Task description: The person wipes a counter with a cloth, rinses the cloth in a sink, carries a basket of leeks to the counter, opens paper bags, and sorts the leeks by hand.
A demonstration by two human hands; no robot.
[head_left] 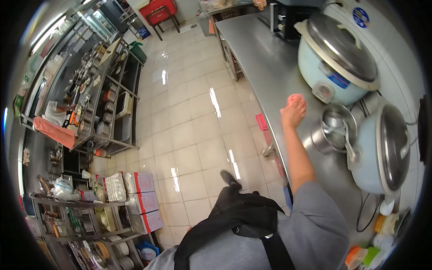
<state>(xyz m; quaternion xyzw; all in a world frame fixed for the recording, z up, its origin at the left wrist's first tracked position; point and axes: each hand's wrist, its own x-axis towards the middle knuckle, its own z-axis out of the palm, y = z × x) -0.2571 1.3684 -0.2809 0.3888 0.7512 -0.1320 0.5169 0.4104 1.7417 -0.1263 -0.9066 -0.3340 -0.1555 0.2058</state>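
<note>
Currently my right hand [294,111] is out over the long grey metal counter [280,50], forearm stretched forward from my grey sleeve [321,211]. My fingers look bunched together, with a pink patch at their tips, and I cannot tell whether they grasp anything. How my left hand stands I cannot tell either.

Near my right hand, on its right, is the round, shiny steel pot [318,138] on the counter, with smaller metal utensils [333,118] inside it. It sits between two big rice cookers: the farther pale-blue rice cooker with a domed metal lid [333,83], ahead of my hand, and the nearer pale-blue rice cooker with a matching lid [366,155]. Both lids are on. A thin black cord [358,220] loops on the counter just beside the nearer one.
</note>
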